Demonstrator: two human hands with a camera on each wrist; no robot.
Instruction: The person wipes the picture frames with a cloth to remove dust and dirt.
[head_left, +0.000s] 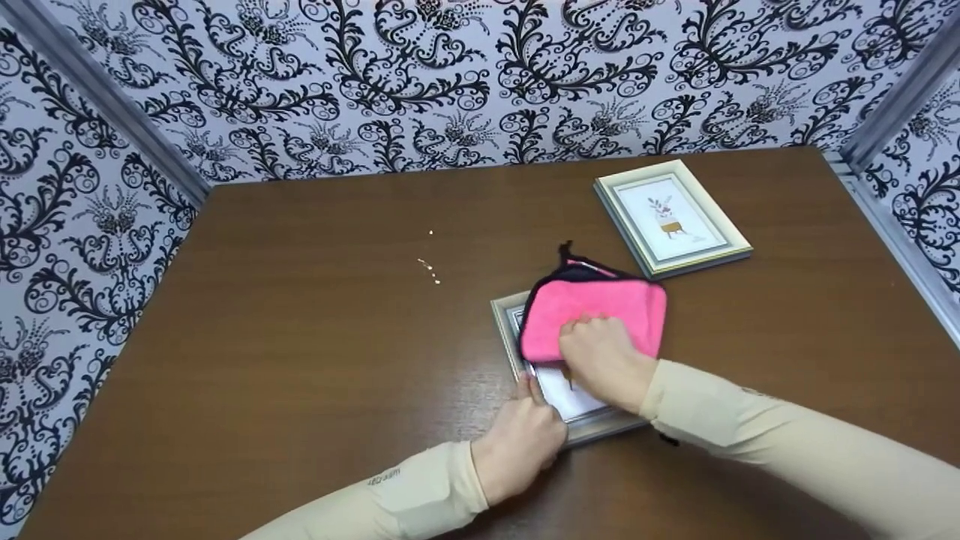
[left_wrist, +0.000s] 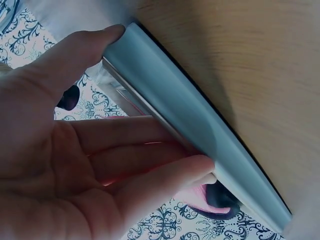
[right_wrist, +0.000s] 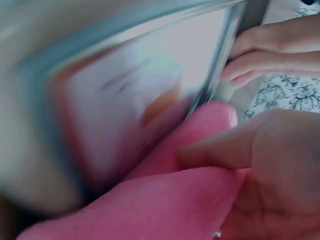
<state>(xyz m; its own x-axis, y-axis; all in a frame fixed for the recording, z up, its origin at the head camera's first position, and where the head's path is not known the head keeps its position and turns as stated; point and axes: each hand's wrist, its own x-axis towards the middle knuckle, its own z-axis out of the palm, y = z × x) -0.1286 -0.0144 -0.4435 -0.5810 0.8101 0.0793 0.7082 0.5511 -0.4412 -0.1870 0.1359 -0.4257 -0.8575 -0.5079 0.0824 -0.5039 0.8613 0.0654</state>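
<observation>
L hand point(head_left: 520, 450) is gripping the near frame point(head_left: 604, 430) at its near-left corner, w/ a fingertip lying on the border. R hand point(head_left: 606, 361) is holding a pink cloth point(head_left: 592, 300) down over the frame's upper part, fingers curled into it. Head view: cloth is covering most of the far half of the near frame & overhanging its far edge, dark edging point(head_left: 600, 272) showing along the cloth's top. Lower part of the white print point(head_left: 577, 405) is showing btwn the two hands. Far frame point(head_left: 708, 206) is lying beyond the near frame & to its right, well apart from L hand, w/ a plant pic inside. White specks point(head_left: 427, 265) are dotting the brown tabletop point(head_left: 322, 322) beyond & left of the near frame. Patterned wallpaper point(head_left: 450, 82) is rising farther back behind it. Beige sleeves point(head_left: 817, 442) are coming in from the near side of the frame, L & R.

L wrist view: thumb is pressing one end of the near frame's side rail point(left_wrist: 195, 115), other fingers reaching over onto its face, so L hand is pinching the edge. Bit of pink cloth is peeking out past the near frame.

R wrist view, pretty blurry: R hand is pinching folded cloth, thumb on top, cloth lying against the near frame's face; can't tell how the hidden fingers are sitting. L hand's fingers are touching the frame's opposite edge.
</observation>
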